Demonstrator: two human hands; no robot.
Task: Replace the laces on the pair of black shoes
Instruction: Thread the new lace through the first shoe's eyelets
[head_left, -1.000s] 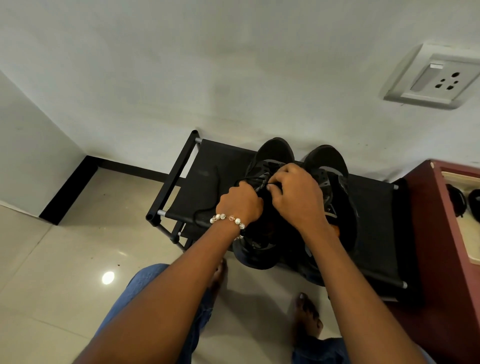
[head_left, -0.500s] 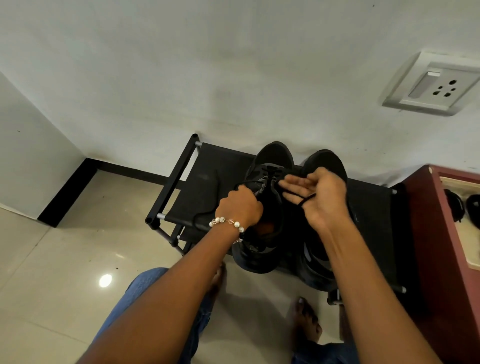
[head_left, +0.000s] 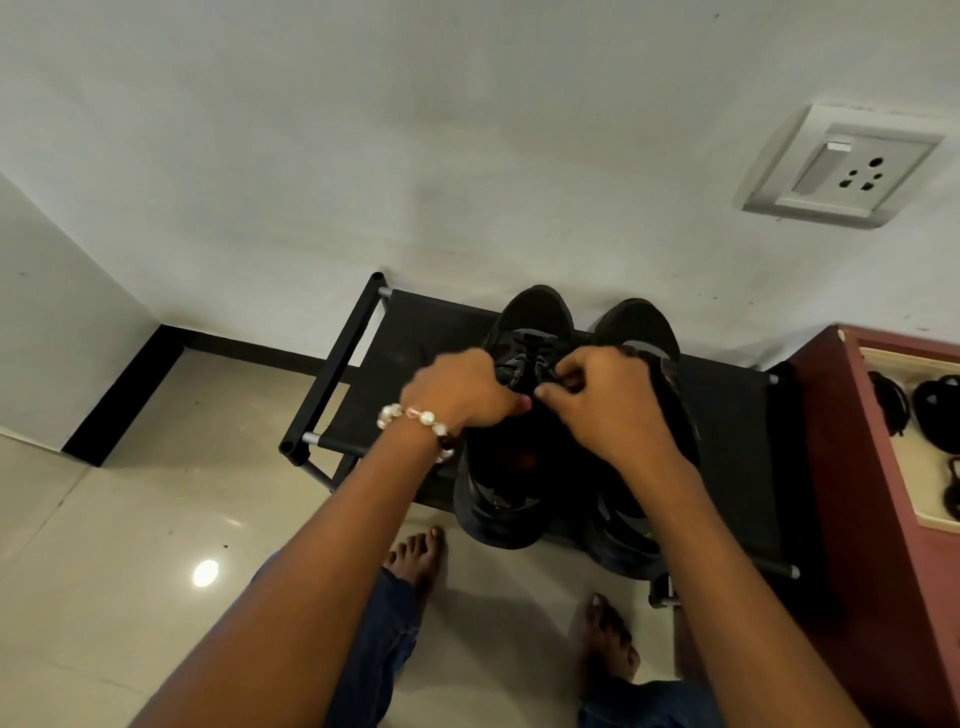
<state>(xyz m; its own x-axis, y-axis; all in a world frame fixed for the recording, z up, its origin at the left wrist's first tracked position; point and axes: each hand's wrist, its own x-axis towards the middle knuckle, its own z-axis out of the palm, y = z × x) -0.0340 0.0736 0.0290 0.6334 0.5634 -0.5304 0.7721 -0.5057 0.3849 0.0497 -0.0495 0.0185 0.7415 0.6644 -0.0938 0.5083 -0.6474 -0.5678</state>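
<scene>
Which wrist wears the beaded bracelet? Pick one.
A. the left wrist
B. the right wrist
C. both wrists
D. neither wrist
A: the pearl-like bracelet sits on the wrist just behind the left hand, while the wrist behind the right hand is bare as both work at the laces of the left black shoe.

Free: bare black fabric shelf of the metal-framed shoe rack (head_left: 415, 343) at 9 o'clock of the two black lace-up shoes (head_left: 530, 322); glossy beige tiled floor (head_left: 130, 545) at 8 o'clock. Obstacles: white wall (head_left: 467, 156) at 12; dark red wooden cabinet (head_left: 841, 441) at 3
</scene>
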